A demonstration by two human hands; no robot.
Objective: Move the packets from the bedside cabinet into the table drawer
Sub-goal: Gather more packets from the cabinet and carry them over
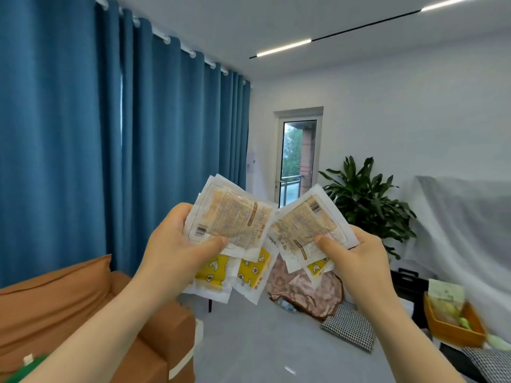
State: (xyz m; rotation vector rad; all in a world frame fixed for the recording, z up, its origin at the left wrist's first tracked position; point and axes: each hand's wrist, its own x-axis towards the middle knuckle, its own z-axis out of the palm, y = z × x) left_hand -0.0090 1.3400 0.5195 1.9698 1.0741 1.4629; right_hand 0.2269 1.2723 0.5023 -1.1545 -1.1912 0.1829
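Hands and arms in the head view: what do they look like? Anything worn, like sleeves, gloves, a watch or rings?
The left hand and right hand are bare, with no gloves and no rings that show. The left forearm and right forearm are bare down to the picture's lower edge: no sleeves, watch or bracelet in view. The thumbnails look short and plain.
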